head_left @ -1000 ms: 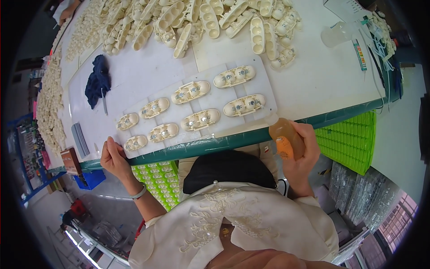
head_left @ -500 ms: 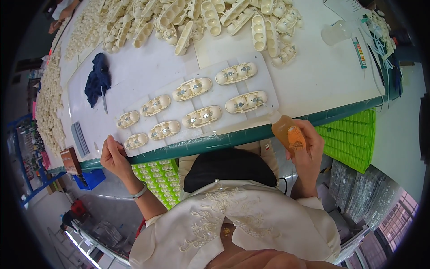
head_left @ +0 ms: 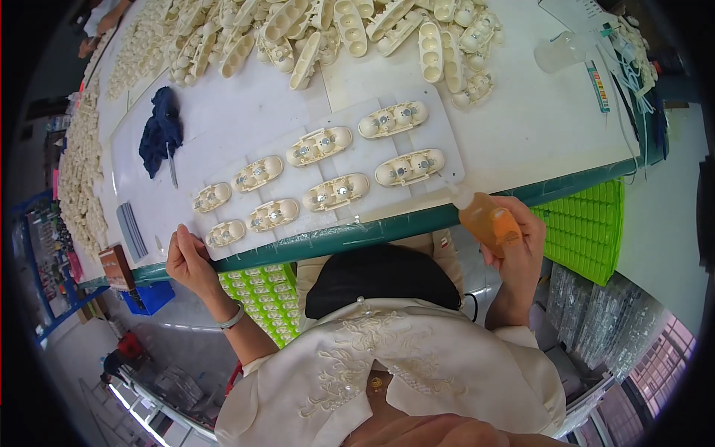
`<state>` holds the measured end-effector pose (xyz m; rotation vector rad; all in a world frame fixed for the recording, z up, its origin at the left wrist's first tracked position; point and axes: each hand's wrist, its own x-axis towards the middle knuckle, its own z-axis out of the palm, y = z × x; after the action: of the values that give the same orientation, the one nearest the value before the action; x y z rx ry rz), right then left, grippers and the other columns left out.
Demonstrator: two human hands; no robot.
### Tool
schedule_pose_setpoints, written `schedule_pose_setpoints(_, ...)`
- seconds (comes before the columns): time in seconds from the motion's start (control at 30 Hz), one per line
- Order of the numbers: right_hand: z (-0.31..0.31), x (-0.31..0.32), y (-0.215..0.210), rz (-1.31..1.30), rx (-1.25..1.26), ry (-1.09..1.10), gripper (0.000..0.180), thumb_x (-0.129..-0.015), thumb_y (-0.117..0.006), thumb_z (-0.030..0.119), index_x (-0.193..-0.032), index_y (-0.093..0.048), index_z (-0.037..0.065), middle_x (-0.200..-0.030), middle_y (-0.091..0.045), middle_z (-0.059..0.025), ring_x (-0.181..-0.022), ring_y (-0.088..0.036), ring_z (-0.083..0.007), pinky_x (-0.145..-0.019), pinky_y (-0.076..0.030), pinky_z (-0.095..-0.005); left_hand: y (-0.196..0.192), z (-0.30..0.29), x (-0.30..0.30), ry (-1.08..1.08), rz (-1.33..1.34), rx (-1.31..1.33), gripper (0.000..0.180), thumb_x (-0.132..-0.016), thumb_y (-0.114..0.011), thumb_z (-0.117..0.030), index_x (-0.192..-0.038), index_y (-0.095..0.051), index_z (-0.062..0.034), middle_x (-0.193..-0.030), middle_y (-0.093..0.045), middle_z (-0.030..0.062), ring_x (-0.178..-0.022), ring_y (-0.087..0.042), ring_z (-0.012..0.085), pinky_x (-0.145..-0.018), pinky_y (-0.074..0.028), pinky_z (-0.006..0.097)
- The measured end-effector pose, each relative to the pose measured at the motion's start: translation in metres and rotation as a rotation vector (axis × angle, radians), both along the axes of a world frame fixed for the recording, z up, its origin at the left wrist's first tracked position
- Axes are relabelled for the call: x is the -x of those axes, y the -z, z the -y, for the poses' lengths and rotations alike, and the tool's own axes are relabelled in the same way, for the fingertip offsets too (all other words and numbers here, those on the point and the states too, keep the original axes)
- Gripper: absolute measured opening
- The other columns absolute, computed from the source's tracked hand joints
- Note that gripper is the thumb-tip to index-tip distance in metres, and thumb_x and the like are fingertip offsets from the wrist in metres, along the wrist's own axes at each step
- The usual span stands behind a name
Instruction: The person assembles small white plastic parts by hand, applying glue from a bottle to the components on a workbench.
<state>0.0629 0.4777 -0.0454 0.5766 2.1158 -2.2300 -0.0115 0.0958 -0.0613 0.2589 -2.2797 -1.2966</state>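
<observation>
A white desk [head_left: 521, 127] with a green near edge fills the upper part of the view. Along its far side lies a heap [head_left: 335, 30] of cream oval shells, too many to count, with more rows running down the left edge. One white board [head_left: 439, 130] lies near the front edge, carrying eight cream oval parts [head_left: 337, 191] in two rows of four, each with small metal pieces inside. One dark blue cloth [head_left: 160, 134] lies to the left of the board, and one clear cup [head_left: 555, 54] stands far right. Below the desk edge sit two green trays, one [head_left: 585, 231] at the right and one [head_left: 264, 294] at the left under the desk.

The right hand [head_left: 518, 249] is closed around one small orange bottle [head_left: 488, 220], held just off the desk's near edge, its pale nozzle pointing toward the board's right corner. The left hand [head_left: 190, 261] rests at the board's near-left corner, fingers curled over the desk edge; whether it pinches the board cannot be told.
</observation>
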Motion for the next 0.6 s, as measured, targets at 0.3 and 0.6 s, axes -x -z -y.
schedule_pose_setpoints(0.3, -0.012, -0.008, 0.013, -0.127, 0.235, 0.081, 0.037, -0.088, -0.042, 0.025, -0.105, -0.05, -0.007, -0.066, -0.056, -0.0164, -0.034, -0.042, -0.0109, -0.03, -0.031, -0.0186, 0.003, 0.005, -0.002, 0.023, -0.005, 0.006, 0.04, -0.09, -0.049, -0.015, -0.052, -0.039, -0.0066, -0.048, -0.035, -0.0043, -0.043, -0.025, 0.0013, -0.041, -0.017, 0.02)
schedule_pose_setpoints(0.6, -0.02, 0.002, 0.002, -0.368, -0.224, 0.151, 0.036, -0.075, -0.065, 0.007, -0.108, -0.054, 0.0, -0.1, -0.057, -0.0078, -0.085, -0.056, -0.0133, -0.07, -0.046, -0.0223, 0.004, 0.007, 0.0, 0.04, -0.013, 0.007, 0.041, -0.091, -0.048, -0.017, -0.052, -0.039, -0.0072, -0.048, -0.035, -0.004, -0.043, -0.026, 0.0013, -0.04, -0.018, 0.019)
